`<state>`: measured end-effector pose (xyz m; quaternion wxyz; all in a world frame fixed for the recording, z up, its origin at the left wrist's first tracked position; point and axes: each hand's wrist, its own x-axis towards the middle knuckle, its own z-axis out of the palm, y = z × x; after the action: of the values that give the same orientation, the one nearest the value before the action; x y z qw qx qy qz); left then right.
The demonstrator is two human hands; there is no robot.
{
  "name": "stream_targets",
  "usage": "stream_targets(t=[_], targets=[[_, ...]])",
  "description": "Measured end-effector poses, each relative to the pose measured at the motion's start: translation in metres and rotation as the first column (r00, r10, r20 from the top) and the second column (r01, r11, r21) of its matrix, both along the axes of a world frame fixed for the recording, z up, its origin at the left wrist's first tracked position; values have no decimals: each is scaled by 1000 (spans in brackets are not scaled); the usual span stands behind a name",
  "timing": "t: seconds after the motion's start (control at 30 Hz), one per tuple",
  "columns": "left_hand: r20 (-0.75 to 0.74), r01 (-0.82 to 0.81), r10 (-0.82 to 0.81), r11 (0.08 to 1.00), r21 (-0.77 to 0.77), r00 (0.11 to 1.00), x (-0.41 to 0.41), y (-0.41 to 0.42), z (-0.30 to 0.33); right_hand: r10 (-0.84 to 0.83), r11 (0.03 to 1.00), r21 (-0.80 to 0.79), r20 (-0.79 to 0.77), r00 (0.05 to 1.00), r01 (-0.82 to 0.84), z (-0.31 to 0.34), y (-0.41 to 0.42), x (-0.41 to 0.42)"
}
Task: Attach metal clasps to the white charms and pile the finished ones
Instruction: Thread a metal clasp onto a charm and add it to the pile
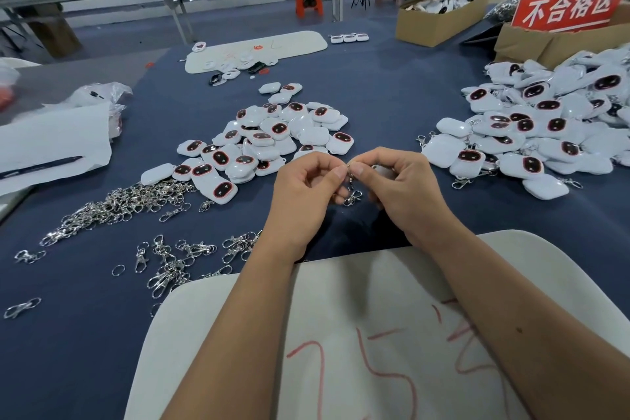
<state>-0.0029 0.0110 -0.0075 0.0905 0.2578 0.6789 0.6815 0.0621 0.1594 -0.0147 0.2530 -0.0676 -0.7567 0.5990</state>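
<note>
White charms [262, 147] with black faces ringed in red lie heaped at the centre of a navy-blue bench [392, 85]; a larger pile of the same white charms [545, 126] fills the right of the frame. Silver metal clasps [116, 208] glint at lower left. A red sign [572, 5] with white characters stands at upper right above brown cardboard boxes [439, 19]. A pale cream board [341, 344] with red scrawl fills the bottom, and an orange stool [308, 2] shows at top centre.
</note>
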Motion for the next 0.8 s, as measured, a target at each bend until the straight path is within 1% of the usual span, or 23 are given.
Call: stream_targets(t=[0.13,0.27,0.37,0.57,0.63,0.73,0.8], targets=[[-35,-10,8,999,-47,999,2,2,-1,-22,996,87,-31,999,25,1,-1,1],[-82,-47,39,994,-98,996,2,3,-4,-68,975,204,-89,994,85,4,-4,2],[-109,-66,54,992,-112,993,3,3,-3,-63,963,256,-108,992,89,4,-5,2],[-117,-85,70,988,-129,991,4,2,-3,-54,957,278,-118,992,85,3,-4,2],[-138,-93,76,988,-122,987,6,3,-1,-44,962,262,-114,993,72,3,-5,2],[-200,-138,112,983,-124,973,8,5,0,-32,982,187,-45,998,40,4,-5,2],[-232,-167,135,978,-123,963,8,5,0,-11,986,164,2,1000,10,3,-4,1]])
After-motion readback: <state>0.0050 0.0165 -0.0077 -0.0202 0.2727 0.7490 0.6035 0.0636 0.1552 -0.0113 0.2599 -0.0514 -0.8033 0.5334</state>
